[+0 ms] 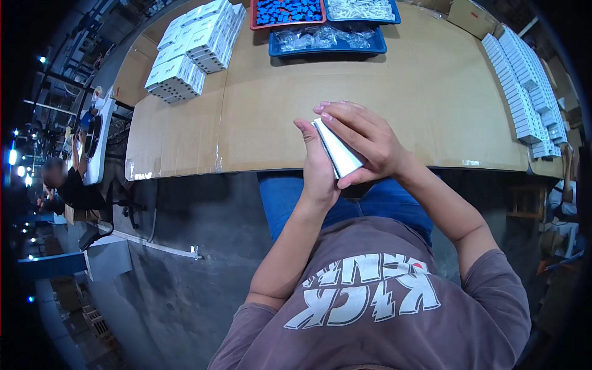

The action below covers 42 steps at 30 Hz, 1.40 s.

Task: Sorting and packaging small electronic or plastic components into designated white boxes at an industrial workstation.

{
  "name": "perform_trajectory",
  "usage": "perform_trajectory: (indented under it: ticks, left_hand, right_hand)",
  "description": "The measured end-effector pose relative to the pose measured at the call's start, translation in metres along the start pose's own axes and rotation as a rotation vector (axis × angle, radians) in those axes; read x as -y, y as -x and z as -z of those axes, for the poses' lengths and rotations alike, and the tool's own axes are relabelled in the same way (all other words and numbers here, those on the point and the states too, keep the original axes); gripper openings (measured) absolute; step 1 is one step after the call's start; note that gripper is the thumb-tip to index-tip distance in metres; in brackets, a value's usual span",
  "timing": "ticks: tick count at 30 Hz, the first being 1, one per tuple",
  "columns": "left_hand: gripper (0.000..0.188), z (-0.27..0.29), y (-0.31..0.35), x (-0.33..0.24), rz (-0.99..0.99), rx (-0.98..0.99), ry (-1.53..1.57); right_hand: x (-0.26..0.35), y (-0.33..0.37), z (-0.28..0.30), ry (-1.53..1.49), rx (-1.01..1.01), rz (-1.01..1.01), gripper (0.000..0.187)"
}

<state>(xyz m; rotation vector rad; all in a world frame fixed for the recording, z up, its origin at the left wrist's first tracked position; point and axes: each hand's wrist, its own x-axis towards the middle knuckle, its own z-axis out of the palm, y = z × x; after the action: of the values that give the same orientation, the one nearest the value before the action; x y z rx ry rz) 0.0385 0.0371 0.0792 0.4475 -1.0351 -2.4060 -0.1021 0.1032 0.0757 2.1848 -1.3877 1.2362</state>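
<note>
A small white box (338, 151), its kind not plain from here, is held between my two hands just above the table's near edge. My left hand (319, 161) is closed along its left side, thumb pointing up. Over its top and right side lies my right hand (369, 139), fingers bent around it. Much of the box is hidden by the fingers; a white face and a dark edge line show. Beyond my hands lies the cardboard-covered table top (271, 117).
White boxes (179, 77) are stacked at the far left, and more rows of white boxes (521, 86) at the right. At the back stand a red tray (287, 26) of blue pieces, a blue tray (327, 52) of clear bags, and another blue tray (364, 20) of white pieces.
</note>
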Motion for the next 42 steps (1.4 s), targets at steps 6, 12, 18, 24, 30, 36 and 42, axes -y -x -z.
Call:
perform_trajectory:
  ticks: [6, 12, 18, 24, 30, 36, 42]
  left_hand:
    - [0.089, 0.002, -0.012, 0.008, 0.019, -0.008, -0.028]
    - [0.076, 0.006, -0.017, 0.026, -0.083, -0.137, -0.123]
    - [0.087, 0.009, -0.018, 0.024, -0.481, -0.053, -0.528]
    - [0.085, 0.024, -0.03, 0.034, -0.738, -0.066, -0.787]
    - [0.104, 0.047, -0.052, 0.053, -0.77, -0.108, -0.785]
    - [0.108, 0.061, -0.076, 0.059, -0.71, -0.226, -0.736]
    - [0.097, 0.066, -0.097, 0.054, -0.579, -0.199, -0.719]
  right_hand:
    - [-0.014, 0.014, -0.006, -0.03, -0.059, -0.03, 0.095]
    - [-0.008, 0.038, -0.001, -0.076, -0.004, -0.336, 0.078]
    - [0.029, 0.038, -0.024, -0.697, -0.399, -1.085, 0.054]
    - [0.046, 0.007, -0.014, -1.222, -0.368, -1.229, 0.066]
    - [0.032, 0.013, -0.043, -1.177, -0.468, -1.247, 0.066]
    - [0.007, 0.012, -0.058, -1.144, -0.446, -1.288, 0.065]
    - [-0.013, 0.01, -0.06, -1.09, -0.425, -1.345, 0.059]
